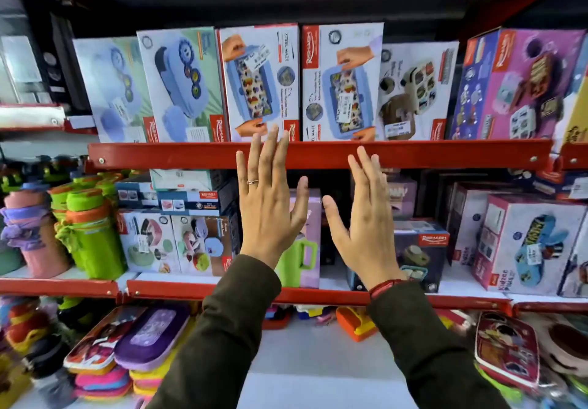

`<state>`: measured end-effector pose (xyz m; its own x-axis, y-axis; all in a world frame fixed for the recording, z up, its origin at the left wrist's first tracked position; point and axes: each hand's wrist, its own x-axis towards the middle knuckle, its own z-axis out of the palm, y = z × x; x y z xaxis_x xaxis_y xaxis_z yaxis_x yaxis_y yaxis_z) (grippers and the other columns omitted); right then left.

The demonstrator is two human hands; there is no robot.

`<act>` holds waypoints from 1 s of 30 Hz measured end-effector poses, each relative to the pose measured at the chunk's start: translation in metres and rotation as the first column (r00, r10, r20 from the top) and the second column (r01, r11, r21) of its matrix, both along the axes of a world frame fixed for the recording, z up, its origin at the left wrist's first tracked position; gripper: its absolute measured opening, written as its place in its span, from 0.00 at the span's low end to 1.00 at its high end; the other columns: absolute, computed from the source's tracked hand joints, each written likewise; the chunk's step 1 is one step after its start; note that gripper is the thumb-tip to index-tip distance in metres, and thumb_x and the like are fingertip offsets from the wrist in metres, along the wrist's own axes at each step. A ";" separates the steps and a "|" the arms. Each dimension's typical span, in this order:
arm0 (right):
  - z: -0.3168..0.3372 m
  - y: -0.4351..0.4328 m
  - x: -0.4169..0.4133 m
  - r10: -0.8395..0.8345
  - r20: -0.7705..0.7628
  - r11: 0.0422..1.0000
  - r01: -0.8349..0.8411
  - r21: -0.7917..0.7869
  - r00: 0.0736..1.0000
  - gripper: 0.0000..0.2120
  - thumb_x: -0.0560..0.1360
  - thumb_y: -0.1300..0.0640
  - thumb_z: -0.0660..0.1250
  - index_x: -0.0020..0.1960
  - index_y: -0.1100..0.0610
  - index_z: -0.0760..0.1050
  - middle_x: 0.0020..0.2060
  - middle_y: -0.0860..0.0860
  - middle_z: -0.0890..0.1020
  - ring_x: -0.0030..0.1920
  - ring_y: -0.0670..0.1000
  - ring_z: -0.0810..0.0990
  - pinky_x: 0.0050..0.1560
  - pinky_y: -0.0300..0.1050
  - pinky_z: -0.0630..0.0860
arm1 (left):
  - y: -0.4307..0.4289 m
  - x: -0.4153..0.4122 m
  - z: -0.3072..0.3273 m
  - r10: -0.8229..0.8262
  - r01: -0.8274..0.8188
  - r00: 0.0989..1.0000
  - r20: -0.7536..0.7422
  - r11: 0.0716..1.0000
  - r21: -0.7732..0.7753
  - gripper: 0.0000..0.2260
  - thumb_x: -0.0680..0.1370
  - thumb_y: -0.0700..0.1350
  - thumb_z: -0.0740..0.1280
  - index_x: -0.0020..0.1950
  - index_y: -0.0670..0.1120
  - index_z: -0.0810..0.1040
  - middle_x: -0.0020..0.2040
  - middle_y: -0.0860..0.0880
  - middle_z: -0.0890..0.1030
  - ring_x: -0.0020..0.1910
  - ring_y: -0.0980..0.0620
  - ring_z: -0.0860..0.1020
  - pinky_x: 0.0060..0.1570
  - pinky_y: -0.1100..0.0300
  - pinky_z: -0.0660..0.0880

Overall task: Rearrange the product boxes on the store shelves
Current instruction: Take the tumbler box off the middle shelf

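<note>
Lunch-box product boxes stand in a row on the upper red shelf (pixel 413 154). Two matching white boxes showing a blue lunch box stand side by side in the middle, one (pixel 259 81) on the left and the other (pixel 342 81) on the right. My left hand (pixel 270 205) is raised flat with fingers spread, its fingertips at the shelf's front lip just below the left one. My right hand (pixel 362 217) is raised flat too, fingertips reaching the lip under the right one. Neither hand holds anything.
A light blue box (pixel 181 84) and a cream lunch-box box (pixel 416 90) flank the pair; a purple box (pixel 515 84) stands far right. The middle shelf carries more boxes (pixel 528 243) and green bottles (pixel 92 233). Pouches (pixel 149 335) lie on the lowest shelf.
</note>
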<state>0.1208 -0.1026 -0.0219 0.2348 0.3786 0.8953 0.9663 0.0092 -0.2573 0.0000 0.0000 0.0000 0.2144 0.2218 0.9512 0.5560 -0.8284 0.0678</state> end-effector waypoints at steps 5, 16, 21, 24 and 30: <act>-0.040 0.017 -0.015 0.121 -0.259 0.991 -0.131 -0.023 0.958 0.31 0.83 0.49 0.62 0.82 0.54 0.55 0.82 0.47 0.56 0.82 0.44 0.54 0.81 0.41 0.56 | 0.012 -0.012 -0.042 -0.122 0.151 0.981 0.152 0.968 -0.202 0.30 0.83 0.48 0.61 0.82 0.42 0.56 0.83 0.46 0.58 0.84 0.46 0.54 0.82 0.44 0.54; -0.095 0.053 0.002 0.103 -0.725 0.923 -0.338 -0.186 0.681 0.27 0.80 0.46 0.64 0.78 0.46 0.63 0.77 0.50 0.70 0.75 0.53 0.71 0.76 0.60 0.69 | 0.046 -0.013 -0.119 -0.341 0.478 0.874 0.345 0.482 -0.735 0.31 0.84 0.41 0.62 0.83 0.49 0.51 0.82 0.49 0.58 0.81 0.52 0.58 0.77 0.69 0.57; -0.100 0.057 0.006 0.189 -0.742 0.906 -0.405 -0.120 0.643 0.26 0.79 0.60 0.69 0.75 0.47 0.68 0.68 0.48 0.79 0.63 0.47 0.83 0.67 0.52 0.80 | 0.061 -0.015 -0.122 -0.412 0.555 0.821 0.394 0.418 -0.719 0.31 0.82 0.36 0.65 0.81 0.52 0.58 0.74 0.53 0.72 0.63 0.64 0.76 0.66 0.66 0.73; -0.099 0.054 0.005 0.235 -0.747 0.912 -0.407 -0.052 0.622 0.25 0.78 0.62 0.71 0.72 0.46 0.70 0.67 0.48 0.80 0.56 0.38 0.84 0.57 0.35 0.81 | 0.061 -0.021 -0.119 -0.419 0.598 0.793 0.443 0.389 -0.701 0.30 0.81 0.34 0.66 0.79 0.51 0.61 0.72 0.49 0.74 0.53 0.65 0.79 0.56 0.68 0.78; -0.093 0.047 0.006 0.326 -0.743 0.907 -0.416 0.071 0.584 0.26 0.78 0.61 0.72 0.73 0.48 0.72 0.66 0.46 0.82 0.61 0.44 0.84 0.60 0.40 0.81 | 0.056 -0.026 -0.113 -0.444 0.673 0.735 0.512 0.381 -0.634 0.30 0.80 0.36 0.69 0.78 0.55 0.64 0.71 0.55 0.76 0.65 0.48 0.80 0.63 0.56 0.80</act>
